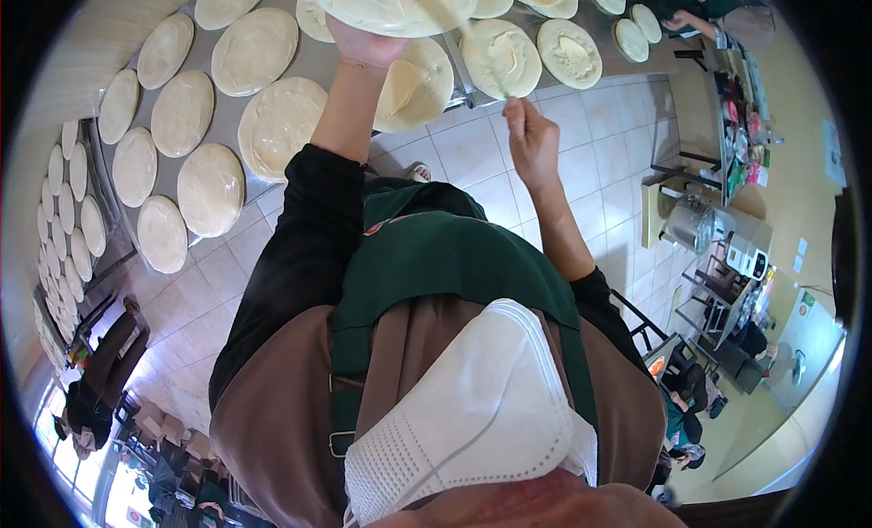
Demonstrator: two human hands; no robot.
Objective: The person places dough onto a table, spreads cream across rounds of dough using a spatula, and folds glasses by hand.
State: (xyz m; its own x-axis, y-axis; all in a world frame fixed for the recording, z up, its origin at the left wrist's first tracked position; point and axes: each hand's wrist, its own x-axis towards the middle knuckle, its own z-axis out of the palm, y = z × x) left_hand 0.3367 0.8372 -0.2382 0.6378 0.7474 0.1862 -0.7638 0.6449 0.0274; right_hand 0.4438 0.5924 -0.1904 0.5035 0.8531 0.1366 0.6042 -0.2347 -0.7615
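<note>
My left hand [368, 44] is raised near the top edge, under a pale round disc [391, 5] topped with cream, which it holds up from below. Its fingers are mostly hidden by the disc. My right hand [534, 137] is closed round the thin handle of a spreading spatula [490, 63]. The spatula's far end is smeared by motion and reaches over the held disc. Behind my hands, more cream-topped discs [501, 59] lie on the metal table [454, 69]. One disc [413, 84], partly coated, sits just below the held one.
More coated discs [209, 190] cover the left side of the table, with smaller ones [73, 205] beyond. At top right is a co-worker's hand [677, 21] near small discs [630, 39]. Shelves and a metal pot-like machine [690, 226] stand right. Other people are farther back.
</note>
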